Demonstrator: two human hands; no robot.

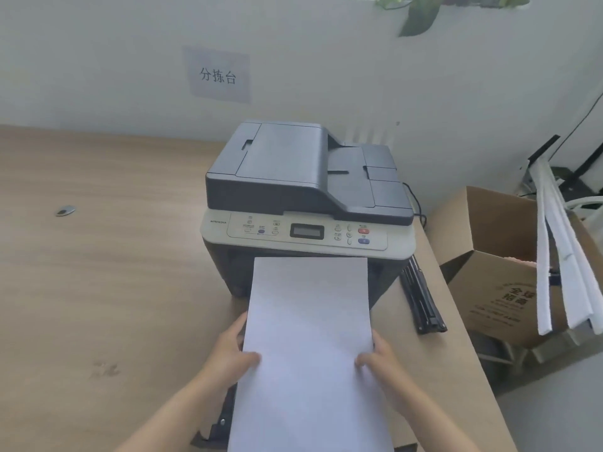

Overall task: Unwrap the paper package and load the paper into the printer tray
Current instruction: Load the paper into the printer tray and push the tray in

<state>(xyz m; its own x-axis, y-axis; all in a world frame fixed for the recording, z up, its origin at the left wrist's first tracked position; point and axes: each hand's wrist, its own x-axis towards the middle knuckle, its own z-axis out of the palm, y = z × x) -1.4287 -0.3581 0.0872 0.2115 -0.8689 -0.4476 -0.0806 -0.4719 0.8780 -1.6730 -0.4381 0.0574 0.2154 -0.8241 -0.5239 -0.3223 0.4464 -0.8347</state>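
From the head camera, you see a black folded object [423,296] lying on the table just right of the printer [306,207], and beyond the table edge an open cardboard box [496,282] with white strips [561,256] leaning over it. A small grey object [65,210] lies well off to the left on the bare wood. The table [107,272] is light wood grain and runs up to a pale wall, where a paper sign [218,75] with printed characters hangs above the printer and green leaves [421,14] dangle at the top. The paper stack [310,347] is between your hands, its far edge reaching up under the printer's control panel, with a dark tray [222,422] partly showing beneath its near left corner. Your left hand [233,350] grips the stack's left edge, thumb on top; your right hand [380,355] grips the right edge likewise.
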